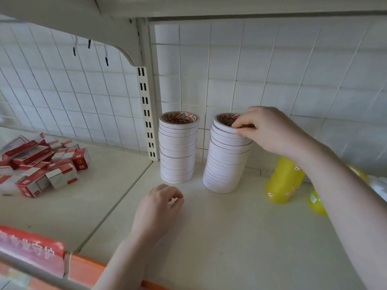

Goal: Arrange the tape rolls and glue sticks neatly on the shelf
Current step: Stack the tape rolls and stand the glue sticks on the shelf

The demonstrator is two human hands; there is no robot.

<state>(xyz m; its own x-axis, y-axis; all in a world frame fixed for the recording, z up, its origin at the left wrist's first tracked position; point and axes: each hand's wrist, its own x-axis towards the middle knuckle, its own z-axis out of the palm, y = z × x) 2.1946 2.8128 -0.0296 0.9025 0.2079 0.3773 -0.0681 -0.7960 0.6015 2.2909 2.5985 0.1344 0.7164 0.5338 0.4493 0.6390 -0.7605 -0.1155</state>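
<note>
Two tall stacks of white tape rolls stand far back on the cream shelf (230,237). My right hand (270,130) pinches the top roll of the leaning right stack (227,155), which tilts right toward my fingers; its upright axis needs straightening. The left stack (178,147) stands straight. My left hand (159,208) hovers nearer, loosely curled, empty.

I see two stacks of white tape rolls (178,147), their cores printed red and orange inside. The shelf (209,237) is cream, edged with an orange strip (83,268). Yellow bottles (282,181) carry small white flower prints. To the left lies a heap of red-and-white boxes (41,162). A white wire grid (62,91) backs the shelf.
</note>
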